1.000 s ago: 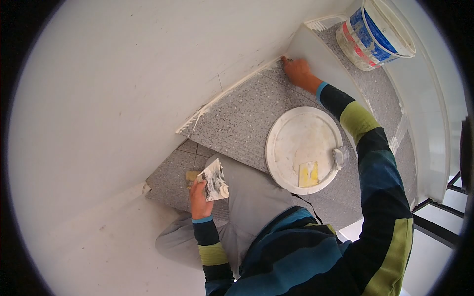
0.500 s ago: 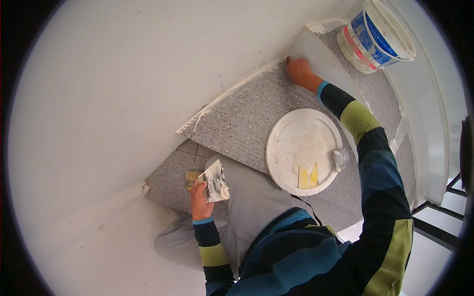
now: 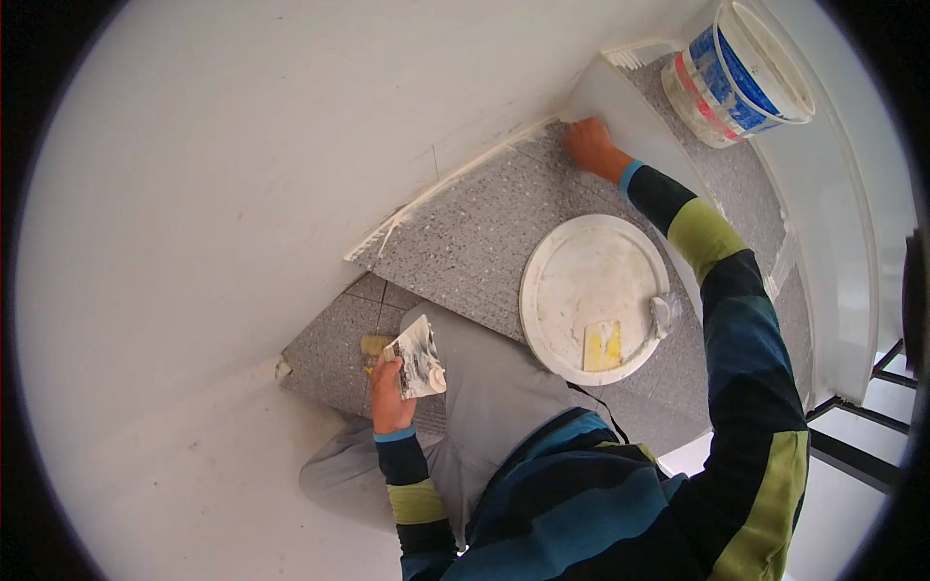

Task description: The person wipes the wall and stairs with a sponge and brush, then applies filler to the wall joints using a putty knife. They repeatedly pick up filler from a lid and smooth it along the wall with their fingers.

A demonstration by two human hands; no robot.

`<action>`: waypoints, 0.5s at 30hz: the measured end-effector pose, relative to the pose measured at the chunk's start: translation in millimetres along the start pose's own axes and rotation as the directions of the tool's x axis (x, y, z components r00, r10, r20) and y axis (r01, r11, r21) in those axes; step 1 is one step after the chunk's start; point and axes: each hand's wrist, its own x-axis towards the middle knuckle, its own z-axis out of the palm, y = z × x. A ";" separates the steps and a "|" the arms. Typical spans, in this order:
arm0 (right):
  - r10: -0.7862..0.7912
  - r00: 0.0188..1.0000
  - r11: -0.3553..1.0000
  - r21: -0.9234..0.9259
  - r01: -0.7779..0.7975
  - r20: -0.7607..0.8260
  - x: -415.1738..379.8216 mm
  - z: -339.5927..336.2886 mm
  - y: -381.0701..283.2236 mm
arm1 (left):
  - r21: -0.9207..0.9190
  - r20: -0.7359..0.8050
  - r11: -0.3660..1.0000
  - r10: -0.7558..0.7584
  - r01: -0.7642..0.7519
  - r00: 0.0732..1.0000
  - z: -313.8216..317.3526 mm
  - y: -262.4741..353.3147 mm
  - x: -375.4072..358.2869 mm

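Observation:
My left hand [image 3: 389, 402] is closed around the edge of a flat rectangular plate [image 3: 417, 360] smeared with white paste and dark streaks, held above my knee. A thick dab of paste sits at its lower right corner. Higher up, my right hand [image 3: 593, 147] is at the inner corner of the speckled grey stair tread [image 3: 455, 237], beside the white riser. Its fingers are curled closed; what they hold, if anything, is hidden. Along the wall edge of the tread runs a line of white paste [image 3: 436, 191].
A round white lid [image 3: 572, 276] lies on the tread, carrying a yellow-and-white scraper [image 3: 602, 346] and a lump of paste [image 3: 660, 317]. On the step above stands a bucket [image 3: 727, 82]. A yellowish object [image 3: 375, 345] lies on the lower step. Black railing bars [image 3: 852, 455] are at right.
My right hand has shifted slightly away from the wall corner, down the tread joint. My left hand keeps hold of the smeared plate with almost no movement.

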 end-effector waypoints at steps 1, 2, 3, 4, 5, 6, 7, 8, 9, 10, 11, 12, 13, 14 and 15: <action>0.001 1.000 1.000 -0.002 -0.001 -0.001 -2.8 -3.8 0.0 | -0.005 0.018 1.000 0.003 -0.003 1.000 -2.2 -1.2 0.6; 0.040 0.994 0.999 0.018 -0.038 -0.100 -7.0 -7.0 -0.6 | -0.009 0.038 1.000 0.005 -0.005 0.999 -3.1 -2.1 0.9; 0.082 0.977 0.996 0.042 -0.075 -0.196 -9.7 -9.3 0.2 | -0.009 0.044 1.000 0.004 -0.004 0.999 -1.5 -2.1 0.2; 0.087 0.977 0.996 0.041 -0.081 -0.195 -8.3 -8.0 1.3 | -0.001 0.034 1.000 -0.003 0.003 0.999 1.4 -1.2 -0.8; 0.121 0.981 0.992 0.066 -0.112 -0.152 -8.2 -8.8 0.1 | 0.009 0.024 1.000 -0.010 0.010 1.000 3.7 0.3 -1.8; 0.152 0.982 0.986 0.090 -0.143 -0.109 -10.0 -11.2 -0.5 | 0.012 0.028 1.000 -0.010 0.010 1.000 5.6 2.2 -2.7; 0.154 0.982 0.985 0.092 -0.144 -0.111 -12.5 -13.3 0.5 | 0.020 0.036 1.000 -0.007 0.006 0.999 7.6 4.1 -4.4; 0.075 0.997 0.996 0.051 -0.076 0.022 -16.6 -15.0 1.6 | 0.028 0.042 1.000 -0.003 0.001 0.999 8.9 5.0 -6.1; -0.002 0.988 1.000 0.020 -0.001 0.154 -24.4 -22.5 1.7 | 0.031 0.040 1.000 0.003 -0.004 0.999 10.2 5.6 -8.3; -0.056 0.993 0.993 0.108 0.045 0.100 -38.3 -34.0 -0.3 | -0.020 0.037 1.000 -0.013 0.013 0.999 12.4 6.8 -9.4; -0.104 0.994 0.977 0.191 0.094 0.041 -60.2 -48.5 -4.5 | -0.071 0.036 0.997 -0.027 0.030 0.999 16.1 6.8 -10.0; -0.088 0.993 0.924 0.365 0.111 -0.081 -86.9 -67.8 -17.1 | -0.071 0.036 0.997 -0.020 0.022 0.999 22.9 4.9 -8.9; -0.049 0.979 0.839 0.524 0.148 -0.198 -113.8 -83.0 -33.6 | -0.107 0.056 0.994 -0.029 0.035 0.998 31.4 0.6 -6.6; -0.238 0.879 0.646 0.608 0.461 -0.414 -134.1 -84.2 -44.9 | -0.140 0.078 0.989 -0.035 0.046 0.996 37.0 -5.5 -6.0; -0.355 0.814 0.304 0.767 0.565 -0.459 -160.0 -106.9 -59.8 | 0.121 0.148 0.988 0.072 -0.090 0.986 38.5 -16.0 -2.1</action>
